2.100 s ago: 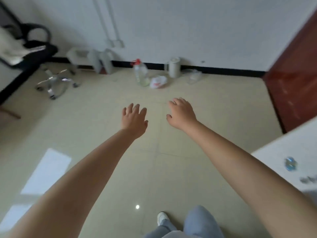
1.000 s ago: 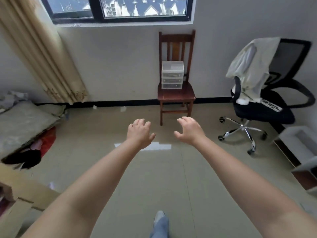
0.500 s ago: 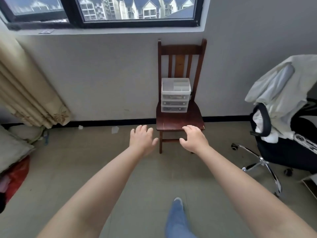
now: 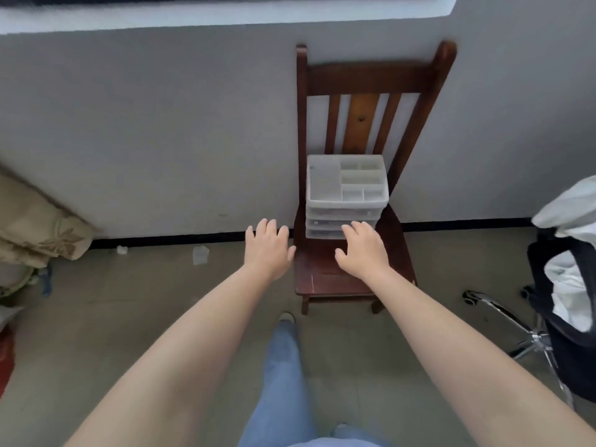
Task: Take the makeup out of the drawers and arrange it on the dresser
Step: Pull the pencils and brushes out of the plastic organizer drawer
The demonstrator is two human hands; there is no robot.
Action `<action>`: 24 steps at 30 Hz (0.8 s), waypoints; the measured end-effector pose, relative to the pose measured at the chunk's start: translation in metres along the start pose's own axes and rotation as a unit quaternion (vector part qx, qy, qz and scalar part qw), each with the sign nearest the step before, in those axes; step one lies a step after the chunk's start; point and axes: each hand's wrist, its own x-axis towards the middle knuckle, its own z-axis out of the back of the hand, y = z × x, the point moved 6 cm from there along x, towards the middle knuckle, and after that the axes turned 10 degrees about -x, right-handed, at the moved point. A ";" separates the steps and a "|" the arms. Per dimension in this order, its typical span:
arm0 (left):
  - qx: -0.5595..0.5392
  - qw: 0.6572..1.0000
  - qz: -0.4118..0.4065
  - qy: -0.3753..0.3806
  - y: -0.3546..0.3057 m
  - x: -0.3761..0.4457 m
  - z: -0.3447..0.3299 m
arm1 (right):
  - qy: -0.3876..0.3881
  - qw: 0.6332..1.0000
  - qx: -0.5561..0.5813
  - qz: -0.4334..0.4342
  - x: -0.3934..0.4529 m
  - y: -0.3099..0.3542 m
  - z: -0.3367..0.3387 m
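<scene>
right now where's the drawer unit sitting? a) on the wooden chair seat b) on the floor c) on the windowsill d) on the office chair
a, the drawer unit stands on the seat of the wooden chair against the wall, just beyond both open hands.

You face a plain grey-white wall [image 4: 154,124] with a black skirting strip [image 4: 180,238] along its foot and a pale window sill [image 4: 225,14] at twelve o'clock. A dark wooden chair [image 4: 371,79] stands against the wall at one o'clock. At three o'clock sits a black office chair [image 4: 567,317] draped in white cloth; at nine o'clock hangs a beige curtain [image 4: 38,227]. The floor [image 4: 129,301] is beige tile.
</scene>
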 end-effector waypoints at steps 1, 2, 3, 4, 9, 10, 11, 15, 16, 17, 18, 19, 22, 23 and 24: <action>-0.001 1.000 -0.008 -0.002 0.004 0.024 -0.002 | 0.003 1.000 0.003 -0.020 0.021 -0.003 -0.005; -0.003 1.000 -0.015 0.001 0.008 0.048 -0.004 | 0.011 0.999 0.009 -0.044 0.040 -0.006 -0.011; -0.004 1.000 -0.022 0.006 0.011 0.070 -0.006 | 0.019 0.997 0.018 -0.066 0.056 -0.009 -0.017; -0.004 1.000 -0.028 0.014 0.015 0.092 -0.009 | 0.026 0.996 0.025 -0.083 0.073 -0.010 -0.024; -0.020 0.996 -0.054 0.061 0.020 0.181 -0.038 | 0.081 0.980 0.083 -0.159 0.130 -0.022 -0.078; -0.025 0.995 -0.066 0.068 0.018 0.195 -0.047 | 0.089 0.971 0.120 -0.186 0.139 -0.027 -0.090; -0.029 0.993 -0.081 0.076 0.016 0.208 -0.056 | 0.095 0.957 0.165 -0.220 0.148 -0.032 -0.102; -0.049 0.984 -0.134 0.106 0.005 0.249 -0.096 | 0.082 0.804 0.427 -0.405 0.179 -0.058 -0.149; -0.056 0.982 -0.140 0.114 0.004 0.255 -0.105 | 0.058 0.715 0.527 -0.456 0.184 -0.062 -0.159; -0.064 0.981 -0.143 0.118 0.003 0.259 -0.111 | 0.021 0.607 0.626 -0.490 0.188 -0.062 -0.168; -0.077 0.979 -0.150 0.115 0.002 0.262 -0.115 | -0.021 0.497 0.705 -0.505 0.191 -0.062 -0.175; -0.091 0.977 -0.162 0.105 0.000 0.263 -0.117 | -0.058 0.413 0.755 -0.507 0.193 -0.062 -0.180; -0.113 0.976 -0.174 0.063 -0.002 0.264 -0.120 | -0.094 0.322 0.802 -0.494 0.193 -0.064 -0.192; -0.113 0.977 -0.171 0.065 -0.002 0.265 -0.121 | -0.090 0.308 0.812 -0.488 0.191 -0.065 -0.195; -0.112 0.976 -0.170 0.070 -0.002 0.265 -0.123 | -0.081 0.299 0.819 -0.484 0.187 -0.065 -0.198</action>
